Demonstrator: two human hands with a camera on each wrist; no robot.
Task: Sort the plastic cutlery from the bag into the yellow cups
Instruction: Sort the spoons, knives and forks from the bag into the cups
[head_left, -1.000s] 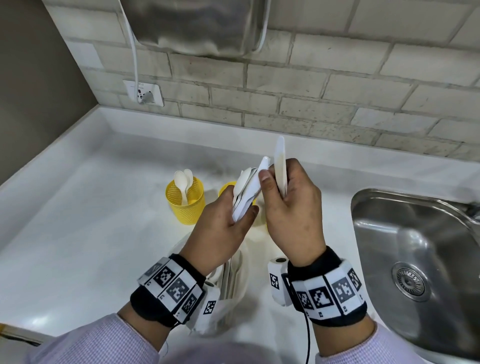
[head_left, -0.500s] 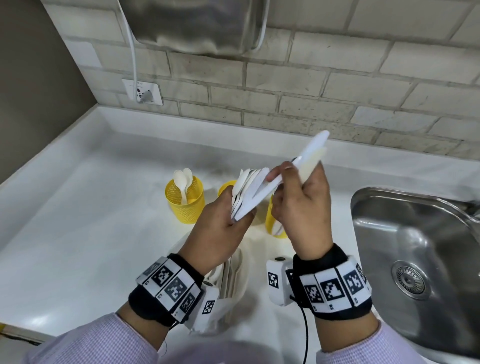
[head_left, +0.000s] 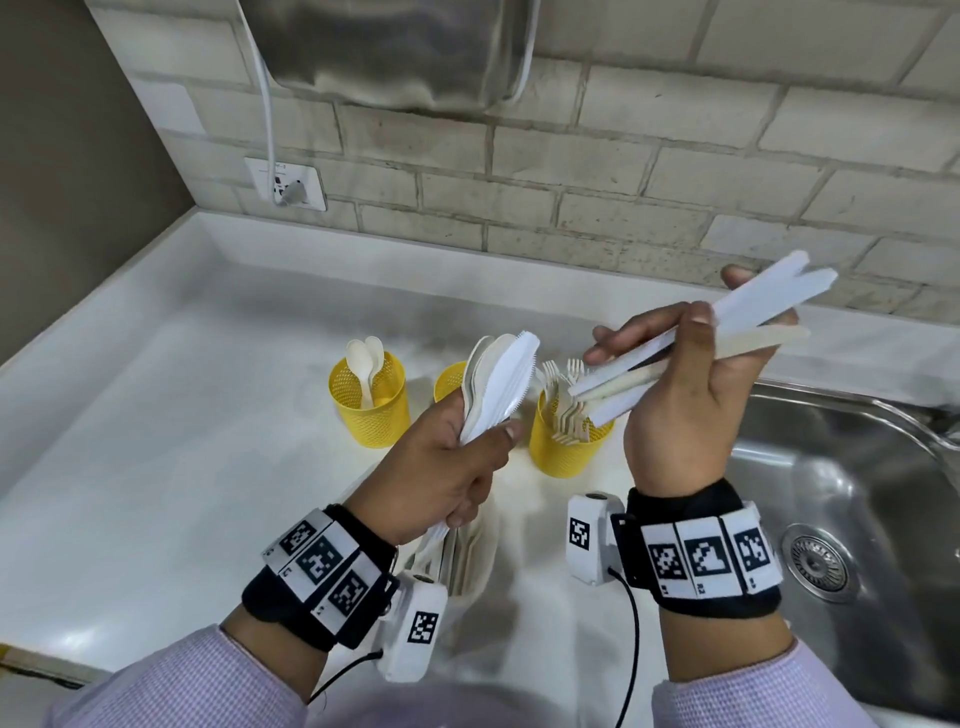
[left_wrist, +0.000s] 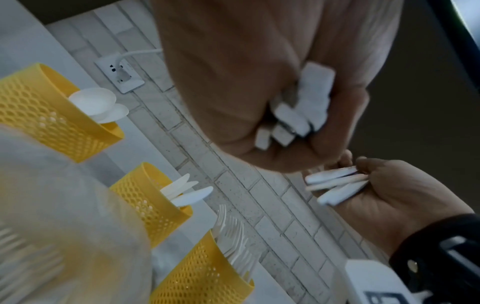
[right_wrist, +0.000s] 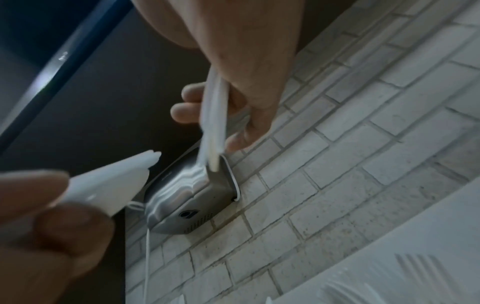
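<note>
My left hand (head_left: 441, 467) grips a bundle of white spoons and knives (head_left: 501, 382), heads up, above the counter. My right hand (head_left: 691, 410) pinches several white knives (head_left: 748, 312), slanted with handles up-right, over the fork cup. Three yellow mesh cups stand behind: one with spoons (head_left: 370, 410), a middle one (head_left: 448, 379) half hidden by the bundle, one full of forks (head_left: 563, 447). The left wrist view shows knives in the middle cup (left_wrist: 150, 203). The clear bag (head_left: 462, 564) with more cutlery lies under my left wrist.
A steel sink (head_left: 841, 499) fills the right side. A wall socket (head_left: 288, 184) with a white cable and a steel hand dryer (head_left: 395, 47) hang on the brick wall. The white counter (head_left: 171, 415) stretches to the left.
My right hand has drawn knives away from the left hand's bundle, moved right and tilted them from upright to slanting. The left hand has stayed about where it was.
</note>
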